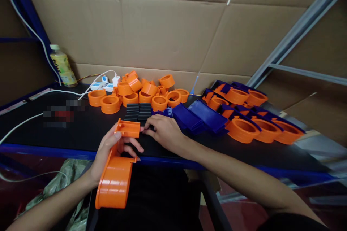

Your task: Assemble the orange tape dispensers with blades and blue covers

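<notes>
My left hand (108,144) is wrapped round an orange plastic tape dispenser body (115,182), holding it up at the table's front edge with its wide ring end low and its narrow end pointing right. Close to that narrow end is my right hand (165,131), its thumb and forefinger pinched together; whatever they hold, if anything, is too small to make out. Just behind the hands lie black ribbed strips (132,112) in two small stacks. Flat blue plastic pieces (207,115) overlap beside my right hand.
Behind the strips is a pile of orange rings (130,90). Orange-and-blue dispensers (244,130) stand in rows at the right. A power strip (101,86), white cables and a yellow-labelled bottle (63,66) occupy the left back, against a cardboard wall (162,32).
</notes>
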`<act>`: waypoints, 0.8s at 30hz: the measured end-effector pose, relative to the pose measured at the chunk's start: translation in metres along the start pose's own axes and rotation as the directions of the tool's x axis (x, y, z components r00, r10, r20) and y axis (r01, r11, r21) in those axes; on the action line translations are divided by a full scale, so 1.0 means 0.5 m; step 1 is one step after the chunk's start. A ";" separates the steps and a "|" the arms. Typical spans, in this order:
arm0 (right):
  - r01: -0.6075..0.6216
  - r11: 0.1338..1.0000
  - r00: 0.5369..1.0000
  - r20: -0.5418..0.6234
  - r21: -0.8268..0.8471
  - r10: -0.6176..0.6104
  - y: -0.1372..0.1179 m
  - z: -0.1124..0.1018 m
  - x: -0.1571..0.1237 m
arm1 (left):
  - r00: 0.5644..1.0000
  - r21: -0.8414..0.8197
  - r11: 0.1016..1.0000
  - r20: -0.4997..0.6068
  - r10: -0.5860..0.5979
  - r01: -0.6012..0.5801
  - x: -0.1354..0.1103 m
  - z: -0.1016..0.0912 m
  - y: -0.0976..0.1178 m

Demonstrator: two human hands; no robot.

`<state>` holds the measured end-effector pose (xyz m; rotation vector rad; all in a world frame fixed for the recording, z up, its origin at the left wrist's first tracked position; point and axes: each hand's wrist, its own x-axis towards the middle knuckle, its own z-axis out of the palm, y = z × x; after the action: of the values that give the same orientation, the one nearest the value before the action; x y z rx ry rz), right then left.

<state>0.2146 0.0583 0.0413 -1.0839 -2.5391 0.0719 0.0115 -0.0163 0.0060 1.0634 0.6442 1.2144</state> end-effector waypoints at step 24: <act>-0.002 0.905 0.992 -0.115 0.426 0.057 -0.032 -0.081 0.015 | 0.994 0.096 0.995 -0.111 0.022 -0.012 -0.002 0.036 0.008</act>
<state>0.2136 0.0486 0.0846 -0.9167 -2.2458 0.5252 0.0251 -0.0226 0.0169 1.0874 0.7874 1.2751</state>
